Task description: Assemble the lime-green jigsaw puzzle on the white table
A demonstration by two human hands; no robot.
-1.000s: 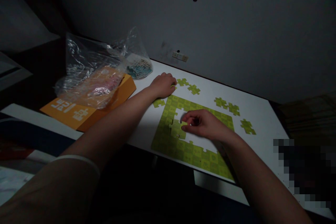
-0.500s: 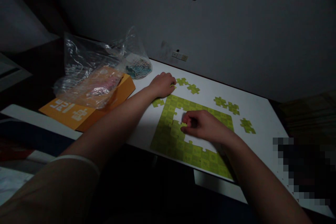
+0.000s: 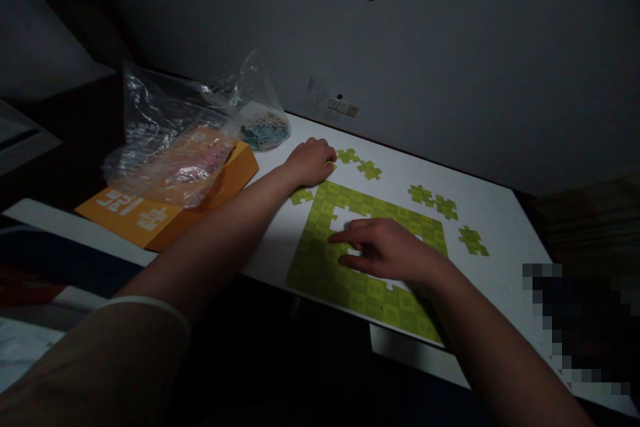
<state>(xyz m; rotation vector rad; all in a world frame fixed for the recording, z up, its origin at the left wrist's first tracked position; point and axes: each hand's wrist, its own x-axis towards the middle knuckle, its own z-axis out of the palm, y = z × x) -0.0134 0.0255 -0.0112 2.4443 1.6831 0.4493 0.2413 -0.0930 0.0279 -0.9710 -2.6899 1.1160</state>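
Observation:
A green checkered jigsaw puzzle (image 3: 313, 240) lies partly assembled on the white table, with a white gap in its middle. My right hand (image 3: 385, 247) is over that gap, index finger and thumb stretched apart, the fingertip on or just above the left part of the puzzle. Nothing shows between these fingers. Beyond the puzzle's far left corner, my left hand (image 3: 311, 161) rests on the table, fingers curled; a bit of a green puzzle piece (image 3: 329, 165) shows between thumb and forefinger. Two loose pieces (image 3: 370, 169) lie just right of it, and another piece (image 3: 301, 197) sits below the wrist.
More loose pieces (image 3: 445, 207) lie along the right of the white table (image 3: 510, 287), one piece (image 3: 473, 240) apart from the others. To the left, an orange box (image 3: 165, 220) carries a clear plastic bag (image 3: 170, 113). A wall (image 3: 450, 67) rises behind the table.
My right hand's pinched fingers have spread and stretched out to the left over the puzzle. My left hand stays in place.

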